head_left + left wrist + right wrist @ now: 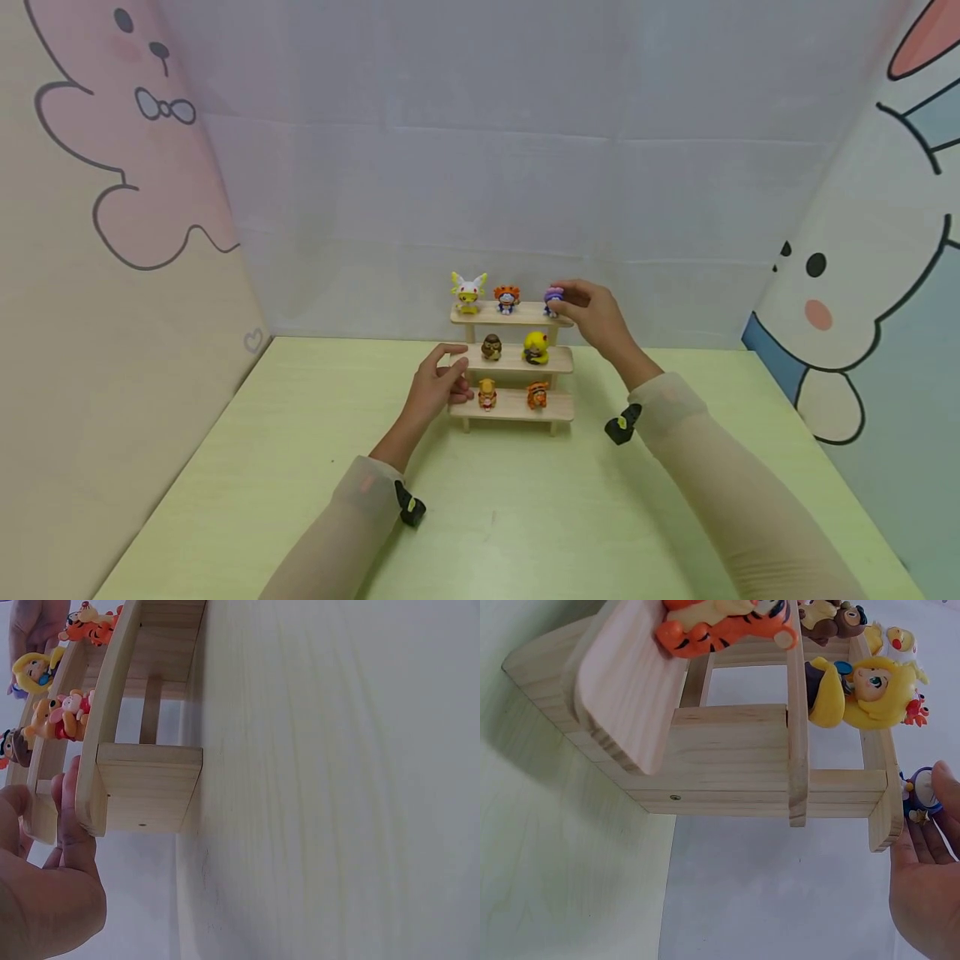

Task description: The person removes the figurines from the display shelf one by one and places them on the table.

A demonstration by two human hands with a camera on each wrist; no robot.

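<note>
A three-tier wooden display stand stands on the table with small figurines on every tier. At the right end of the top tier, my right hand pinches a purple-hatted figurine between thumb and fingers. My left hand holds the left end of the middle tier, its thumb and fingers on either side of the plank. Closest to that hand are a brown owl-like figurine and a yellow bear figurine. A yellow-haired figurine sits on the middle tier's right half.
On the top tier are a white-and-yellow figurine and an orange-topped one. A tiger figurine occupies the bottom tier's right side. Behind the pale table hangs a white cloth; cartoon-printed panels flank both sides.
</note>
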